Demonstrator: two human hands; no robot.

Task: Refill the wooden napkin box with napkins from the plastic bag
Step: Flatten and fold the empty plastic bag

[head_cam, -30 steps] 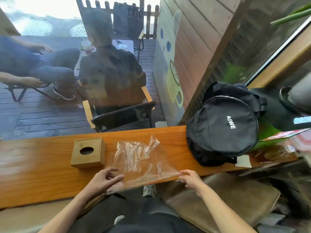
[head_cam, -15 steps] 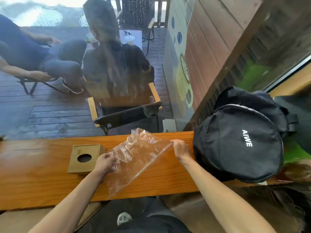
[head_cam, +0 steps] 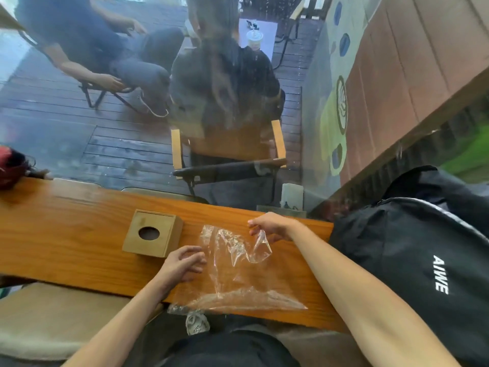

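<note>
1. Plastic bag point(head_cam: 238, 271): clear, crumpled and flat, with no napkins visible inside; lies at frame centre on the wooden surface point(head_cam: 66, 239), long axis running from the upper centre towards the near edge, its lower end overhanging that edge.
2. Wooden napkin box point(head_cam: 153, 235): pale, square, with a round hole in its top face; stands left of the bag, turned slightly askew to the surface edge.
3. Left hand point(head_cam: 182, 264): fingers spread and curved, resting on the bag's left edge just below the box.
4. Right hand point(head_cam: 270, 225): fingertips pinched on the bag's upper corner, lifting a fold.
5. Black bag point(head_cam: 412, 260): at frame right, lettered "AIWE".
</note>
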